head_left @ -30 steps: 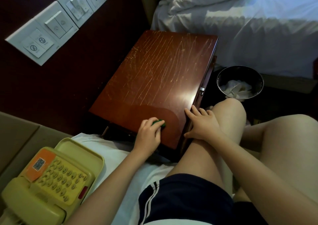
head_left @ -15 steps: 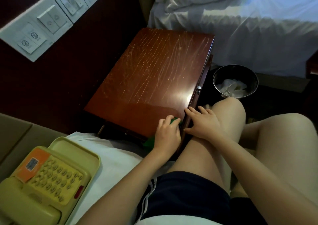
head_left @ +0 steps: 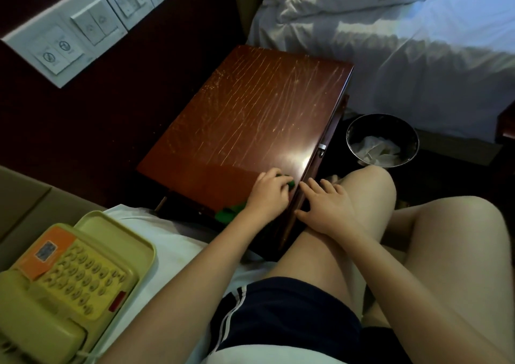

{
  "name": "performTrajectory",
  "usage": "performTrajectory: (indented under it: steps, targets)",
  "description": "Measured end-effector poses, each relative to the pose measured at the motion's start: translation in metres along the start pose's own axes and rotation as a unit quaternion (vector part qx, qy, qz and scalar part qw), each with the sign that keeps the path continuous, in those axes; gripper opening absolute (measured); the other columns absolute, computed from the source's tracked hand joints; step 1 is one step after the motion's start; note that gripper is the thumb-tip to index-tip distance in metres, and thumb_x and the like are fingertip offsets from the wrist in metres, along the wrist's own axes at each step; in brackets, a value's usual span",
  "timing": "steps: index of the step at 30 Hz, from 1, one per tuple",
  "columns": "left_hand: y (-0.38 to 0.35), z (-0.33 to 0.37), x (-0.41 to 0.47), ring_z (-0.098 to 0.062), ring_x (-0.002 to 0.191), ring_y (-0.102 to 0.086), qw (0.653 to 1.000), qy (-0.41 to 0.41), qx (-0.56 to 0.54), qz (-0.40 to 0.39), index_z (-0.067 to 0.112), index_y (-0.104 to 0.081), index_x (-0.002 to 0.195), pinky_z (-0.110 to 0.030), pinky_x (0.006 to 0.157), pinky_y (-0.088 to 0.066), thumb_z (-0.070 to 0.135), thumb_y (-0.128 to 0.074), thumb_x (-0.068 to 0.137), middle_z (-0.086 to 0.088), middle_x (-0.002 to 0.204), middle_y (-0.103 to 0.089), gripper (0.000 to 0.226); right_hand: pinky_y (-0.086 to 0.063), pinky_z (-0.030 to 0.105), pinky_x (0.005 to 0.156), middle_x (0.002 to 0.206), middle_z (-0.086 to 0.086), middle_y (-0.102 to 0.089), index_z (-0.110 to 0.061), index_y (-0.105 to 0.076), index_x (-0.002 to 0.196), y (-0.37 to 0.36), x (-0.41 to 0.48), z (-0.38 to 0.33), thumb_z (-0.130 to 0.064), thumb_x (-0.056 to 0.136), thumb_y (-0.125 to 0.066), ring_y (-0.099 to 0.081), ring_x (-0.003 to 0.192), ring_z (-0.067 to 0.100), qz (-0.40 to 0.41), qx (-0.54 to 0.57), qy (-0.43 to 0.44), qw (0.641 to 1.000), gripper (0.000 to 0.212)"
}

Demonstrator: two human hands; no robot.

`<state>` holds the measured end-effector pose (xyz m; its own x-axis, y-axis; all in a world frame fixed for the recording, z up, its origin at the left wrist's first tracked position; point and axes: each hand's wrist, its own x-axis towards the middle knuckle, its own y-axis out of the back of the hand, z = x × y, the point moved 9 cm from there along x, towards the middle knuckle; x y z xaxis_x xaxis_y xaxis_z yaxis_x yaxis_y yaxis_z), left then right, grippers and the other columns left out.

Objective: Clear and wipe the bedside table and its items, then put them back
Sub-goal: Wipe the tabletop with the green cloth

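Observation:
The bedside table (head_left: 245,118) has a glossy red-brown top with streaky wipe marks and nothing standing on it. My left hand (head_left: 267,193) grips a green cloth (head_left: 230,213) and presses it on the table's near right corner; part of the cloth hangs over the near edge. My right hand (head_left: 326,207) rests with straight fingers on the table's right edge, beside my knee. A yellowish telephone (head_left: 64,285) with an orange label lies on a matching tray on the white bed sheet at lower left.
A wall panel of switches and sockets (head_left: 83,21) is at upper left. A white-sheeted bed (head_left: 404,43) lies behind the table. A round dark waste bin (head_left: 383,141) with crumpled paper stands right of the table, close to my knees.
My left hand slid the green cloth rightward along the table's near edge to the right corner, then slightly away from me. My right hand stayed on the table's edge.

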<state>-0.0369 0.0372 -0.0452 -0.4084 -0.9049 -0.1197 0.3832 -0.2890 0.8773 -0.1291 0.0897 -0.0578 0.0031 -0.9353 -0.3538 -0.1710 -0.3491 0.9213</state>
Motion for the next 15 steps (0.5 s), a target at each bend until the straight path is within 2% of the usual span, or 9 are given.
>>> performTrajectory:
  steps: [2, 4, 6, 9, 11, 13, 15]
  targets:
    - [-0.007, 0.014, 0.003, -0.022, 0.122, -0.039, 0.996, -0.055, 0.015, -0.062, 0.015, -0.057, 0.13, -0.03, 0.103, -0.031, 0.015, -0.044, 0.097, -0.004, 0.131, -0.048, 0.035, -0.016, 0.034, 0.111, 0.156, 0.001, -0.017, -0.019, -0.017, 0.149, 0.003, -0.002, 0.0, -0.052, 0.091, -0.042, -0.015, 0.143, 0.023, 0.015, 0.003, -0.005, 1.0, 0.071]
    - [-0.009, 0.019, -0.004, -0.022, 0.12, -0.04, 0.99, -0.104, 0.039, -0.086, 0.015, -0.058, 0.13, -0.029, 0.103, -0.031, 0.014, -0.045, 0.097, -0.004, 0.13, -0.049, 0.035, -0.018, 0.033, 0.109, 0.152, 0.003, -0.027, -0.015, -0.025, 0.145, 0.007, -0.003, 0.003, -0.049, 0.091, -0.042, -0.02, 0.141, 0.023, 0.033, 0.008, -0.016, 0.999, 0.066]
    - [-0.009, 0.015, -0.02, -0.021, 0.118, -0.041, 0.987, -0.136, 0.042, -0.079, 0.015, -0.058, 0.13, -0.026, 0.101, -0.03, 0.013, -0.047, 0.096, -0.004, 0.13, -0.049, 0.035, -0.018, 0.033, 0.109, 0.151, 0.004, -0.029, -0.014, -0.028, 0.143, 0.007, -0.005, 0.006, -0.048, 0.092, -0.041, -0.02, 0.14, 0.023, 0.039, 0.006, -0.028, 0.999, 0.062]
    - [-0.007, -0.002, -0.051, -0.019, 0.117, -0.043, 0.984, -0.165, 0.027, -0.055, 0.014, -0.058, 0.129, -0.021, 0.098, -0.03, 0.01, -0.051, 0.094, -0.005, 0.128, -0.052, 0.036, -0.017, 0.034, 0.11, 0.154, 0.004, -0.022, -0.015, -0.024, 0.146, 0.002, -0.005, 0.011, -0.047, 0.094, -0.038, -0.016, 0.142, 0.023, 0.024, 0.006, -0.039, 0.999, 0.063]
    - [-0.003, -0.018, -0.066, -0.019, 0.112, -0.046, 0.987, -0.158, 0.014, -0.027, 0.011, -0.061, 0.125, -0.023, 0.096, -0.035, 0.007, -0.052, 0.092, -0.005, 0.122, -0.056, 0.034, -0.015, 0.035, 0.111, 0.156, 0.004, -0.018, -0.016, -0.019, 0.148, -0.001, -0.005, 0.013, -0.046, 0.095, -0.035, -0.013, 0.143, 0.024, 0.012, 0.009, -0.039, 0.999, 0.063]
    - [0.007, -0.037, -0.072, -0.02, 0.107, -0.048, 0.994, -0.112, -0.004, 0.011, 0.009, -0.063, 0.122, -0.029, 0.093, -0.041, 0.005, -0.053, 0.092, -0.006, 0.117, -0.057, 0.032, -0.014, 0.036, 0.112, 0.157, 0.004, -0.016, -0.017, -0.017, 0.149, -0.002, -0.005, 0.014, -0.045, 0.096, -0.034, -0.012, 0.144, 0.024, 0.01, 0.009, -0.034, 0.999, 0.062]
    - [0.017, -0.055, -0.069, -0.021, 0.108, -0.047, 0.997, -0.052, -0.011, 0.049, 0.009, -0.062, 0.123, -0.03, 0.093, -0.041, 0.005, -0.052, 0.093, -0.007, 0.117, -0.056, 0.032, -0.014, 0.036, 0.112, 0.157, 0.003, -0.016, -0.018, -0.016, 0.149, -0.001, -0.005, 0.011, -0.046, 0.096, -0.033, -0.012, 0.144, 0.024, 0.011, 0.008, -0.024, 1.0, 0.062]
